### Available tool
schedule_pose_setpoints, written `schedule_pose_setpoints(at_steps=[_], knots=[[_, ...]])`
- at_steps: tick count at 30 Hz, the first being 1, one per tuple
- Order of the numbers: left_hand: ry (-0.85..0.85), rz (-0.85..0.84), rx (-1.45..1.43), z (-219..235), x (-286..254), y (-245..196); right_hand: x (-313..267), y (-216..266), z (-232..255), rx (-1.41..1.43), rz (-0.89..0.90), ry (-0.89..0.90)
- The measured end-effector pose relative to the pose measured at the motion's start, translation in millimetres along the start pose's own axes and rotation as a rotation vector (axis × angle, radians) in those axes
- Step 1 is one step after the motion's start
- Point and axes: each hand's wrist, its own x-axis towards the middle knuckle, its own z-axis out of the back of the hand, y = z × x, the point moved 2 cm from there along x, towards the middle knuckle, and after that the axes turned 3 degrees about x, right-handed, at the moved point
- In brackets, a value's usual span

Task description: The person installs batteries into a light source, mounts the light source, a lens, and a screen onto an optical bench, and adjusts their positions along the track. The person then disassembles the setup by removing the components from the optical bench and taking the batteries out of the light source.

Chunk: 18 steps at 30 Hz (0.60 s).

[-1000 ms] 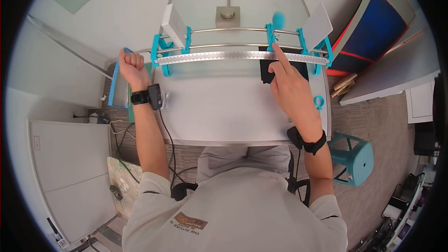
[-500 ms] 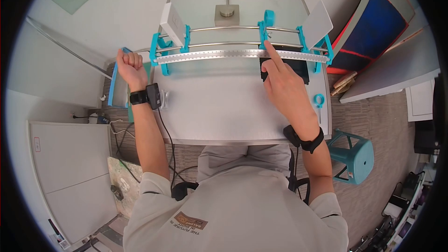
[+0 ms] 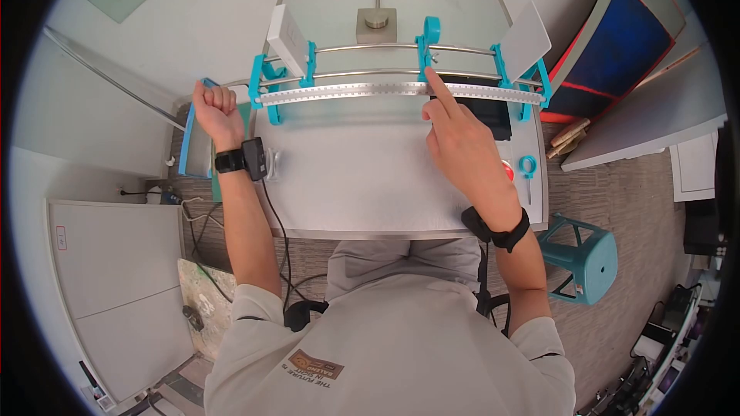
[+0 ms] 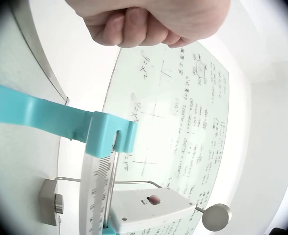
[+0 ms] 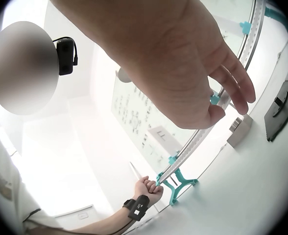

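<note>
A metal-rod optical bench stands on turquoise end supports, with a silver ruler (image 3: 347,92) along its front. On the rods sits a turquoise ring-topped holder (image 3: 432,29), right of the middle. My right hand (image 3: 466,146) reaches up to it, the index fingertip at the holder's base and the other fingers bent. My left hand (image 3: 218,112) is raised beside the bench's left end, fingers curled into the palm around nothing; the left wrist view shows the same fist (image 4: 149,22). A white box (image 3: 287,40) is mounted towards the left end, a white screen (image 3: 526,42) towards the right.
A black pad (image 3: 489,117) lies under the bench's right half. Near the table's right edge are a small turquoise ring (image 3: 527,166) and a red item (image 3: 508,170) partly behind my right hand. A metal stand base (image 3: 376,27) rises behind the rods. A stool (image 3: 590,266) stands at right.
The ring-topped holder has slid left along the rods, my right hand moving left with it. The red item has come into view beside that hand. My left hand has stayed in place.
</note>
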Motion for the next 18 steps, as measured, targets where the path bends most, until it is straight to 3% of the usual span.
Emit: schedule_pose_setpoints(at_steps=[18], knots=[[0.002,-0.004,-0.007,1,0,-1,7,10,-3,0.023,-0.001,0.022]])
